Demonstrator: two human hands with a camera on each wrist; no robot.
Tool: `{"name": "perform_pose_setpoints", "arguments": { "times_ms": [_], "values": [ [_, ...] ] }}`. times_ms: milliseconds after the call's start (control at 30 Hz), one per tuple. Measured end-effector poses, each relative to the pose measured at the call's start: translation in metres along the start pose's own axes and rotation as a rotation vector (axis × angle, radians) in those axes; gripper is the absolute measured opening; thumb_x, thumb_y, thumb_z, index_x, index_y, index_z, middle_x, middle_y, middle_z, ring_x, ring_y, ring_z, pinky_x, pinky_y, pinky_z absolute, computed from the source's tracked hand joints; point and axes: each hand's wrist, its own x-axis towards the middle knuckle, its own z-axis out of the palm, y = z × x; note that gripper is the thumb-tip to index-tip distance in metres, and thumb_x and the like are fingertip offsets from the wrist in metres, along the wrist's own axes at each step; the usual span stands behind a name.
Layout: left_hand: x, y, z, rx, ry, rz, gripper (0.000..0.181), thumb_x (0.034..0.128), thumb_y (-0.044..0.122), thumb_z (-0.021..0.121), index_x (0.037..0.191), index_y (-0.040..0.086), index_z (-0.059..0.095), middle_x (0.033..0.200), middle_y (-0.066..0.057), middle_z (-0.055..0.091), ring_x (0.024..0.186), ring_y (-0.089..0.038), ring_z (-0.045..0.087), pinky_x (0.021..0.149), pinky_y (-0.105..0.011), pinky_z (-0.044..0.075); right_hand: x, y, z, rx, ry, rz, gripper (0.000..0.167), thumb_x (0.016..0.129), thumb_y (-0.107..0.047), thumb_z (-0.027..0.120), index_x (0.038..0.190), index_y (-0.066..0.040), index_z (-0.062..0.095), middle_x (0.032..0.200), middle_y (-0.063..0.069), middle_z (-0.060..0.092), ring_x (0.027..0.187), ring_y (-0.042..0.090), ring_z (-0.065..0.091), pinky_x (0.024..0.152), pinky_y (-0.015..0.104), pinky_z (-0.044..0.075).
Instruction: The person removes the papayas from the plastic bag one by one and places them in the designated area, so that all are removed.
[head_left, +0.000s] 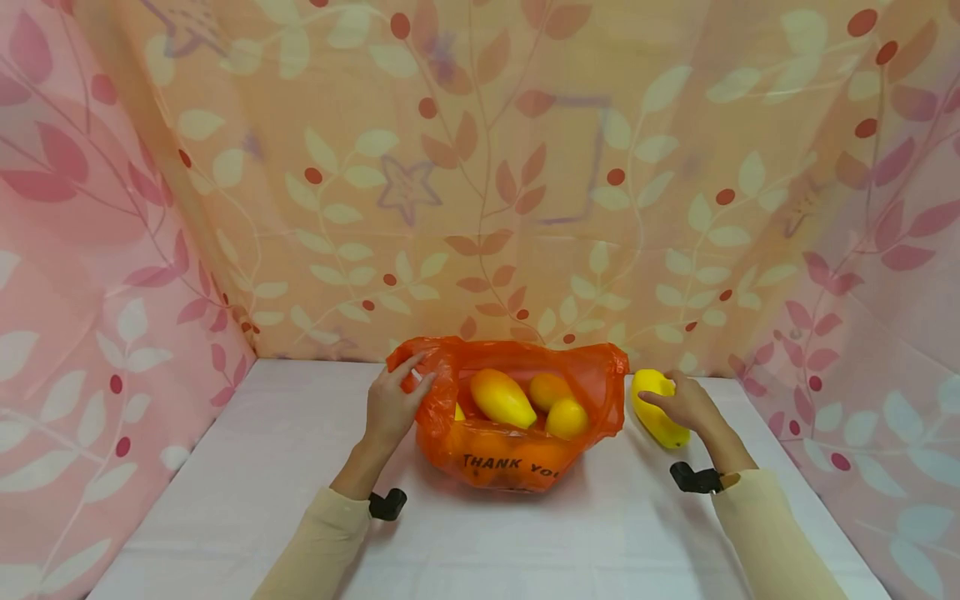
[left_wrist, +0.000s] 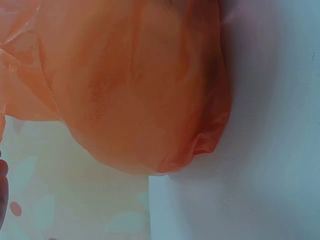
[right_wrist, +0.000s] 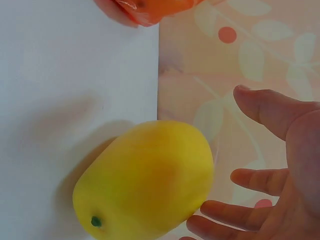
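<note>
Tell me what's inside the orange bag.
In the bag are a long yellow fruit, two rounder ones to its right, and a yellow sliver at its left. Lower contents are covered by the bag's front; their number can't be told.

1. Here's the white table [head_left: 525, 550], lightly creased, shadows falling across it.
2. Around twelve o'clock on it sits the bulging orange bag [head_left: 517, 475], lettering facing us.
3. And at two o'clock, a yellow fruit [head_left: 660, 421] lies beside the bag!

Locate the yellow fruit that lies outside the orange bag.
In the head view, the yellow fruit lies on the white table, just right of the orange bag, with the right hand partly over it.
</note>
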Motion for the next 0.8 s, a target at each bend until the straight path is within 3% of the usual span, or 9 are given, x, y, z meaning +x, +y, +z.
{"name": "perform_pose_setpoints", "arguments": {
  "times_ms": [200,400,567,800],
  "values": [
    [0.000,0.001,-0.001,-0.042,0.003,-0.013,0.038,0.0842,0.024,0.077,0.118,0.006,0.071,0.113,-0.023,0.069,0.098,-0.038,0.066,0.086,-0.046,0.056,-0.001,0.002,-0.001,-0.021,0.024,0.004,0.094,0.092,-0.054,0.057,0.148,0.011,0.020,0.145,0.041,0.028,0.130,0.058,0.032,0.102,0.068,0.035],
    [-0.001,0.003,-0.002,-0.066,-0.006,-0.070,0.038,0.0859,0.025,0.075,0.119,0.007,0.071,0.087,-0.020,0.070,0.067,-0.028,0.059,0.059,-0.026,0.052,-0.006,-0.004,-0.006,-0.021,0.062,-0.019,0.089,0.093,-0.051,0.056,0.147,0.010,0.022,0.145,0.040,0.029,0.130,0.058,0.032,0.100,0.069,0.037],
    [-0.001,0.002,-0.002,-0.085,0.000,-0.081,0.038,0.0862,0.024,0.075,0.119,0.006,0.070,0.102,-0.023,0.072,0.081,-0.032,0.067,0.069,-0.036,0.059,-0.013,-0.016,-0.018,0.009,0.133,-0.078,0.085,0.094,-0.050,0.055,0.148,0.008,0.024,0.145,0.041,0.030,0.127,0.059,0.036,0.098,0.068,0.040],
    [-0.001,0.003,-0.003,-0.097,0.012,-0.088,0.038,0.0850,0.022,0.076,0.119,0.005,0.071,0.105,-0.025,0.071,0.089,-0.037,0.068,0.077,-0.045,0.058,-0.030,-0.045,-0.041,0.095,0.274,-0.200,0.077,0.097,-0.049,0.051,0.147,0.006,0.029,0.144,0.039,0.034,0.128,0.056,0.036,0.096,0.066,0.043]
  ]
}}
